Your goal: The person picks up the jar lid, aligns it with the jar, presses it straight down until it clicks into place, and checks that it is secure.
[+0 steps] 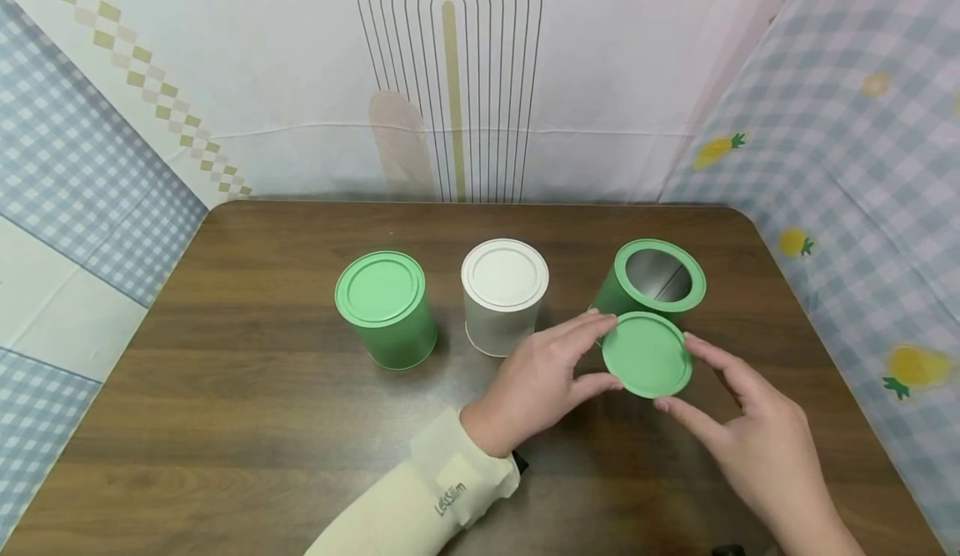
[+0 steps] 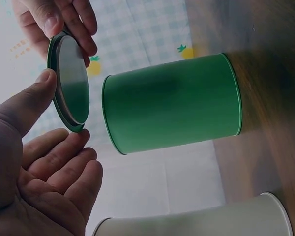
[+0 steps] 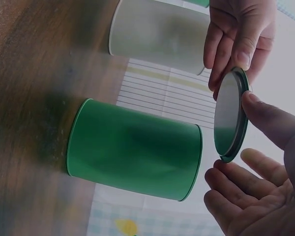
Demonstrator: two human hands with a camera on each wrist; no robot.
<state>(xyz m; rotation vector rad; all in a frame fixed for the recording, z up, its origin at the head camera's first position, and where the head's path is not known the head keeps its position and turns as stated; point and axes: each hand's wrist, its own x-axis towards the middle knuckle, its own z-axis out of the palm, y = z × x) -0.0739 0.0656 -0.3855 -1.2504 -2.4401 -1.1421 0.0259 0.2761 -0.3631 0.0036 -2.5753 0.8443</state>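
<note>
Between both hands is a round green lid point(image 1: 647, 355), its underside bare shiny metal in the wrist views. My left hand point(image 1: 543, 377) pinches the lid's left edge between thumb and fingers. On the opposite edge, my right hand point(image 1: 757, 431) pinches it the same way. Just behind the lid stands an open green can point(image 1: 617, 291), upright, with a silvery inside showing. In the left wrist view the green can point(image 2: 172, 103) and the lid point(image 2: 73, 81) are apart, and the right wrist view shows a gap there too.
A white can point(image 1: 501, 323) with its lid on stands left of the open can. Farther left is another green can point(image 1: 401, 335), also lidded. All stand on a brown wooden table point(image 1: 225, 423), with patterned cloth point(image 1: 300, 56) hanging behind and at both sides.
</note>
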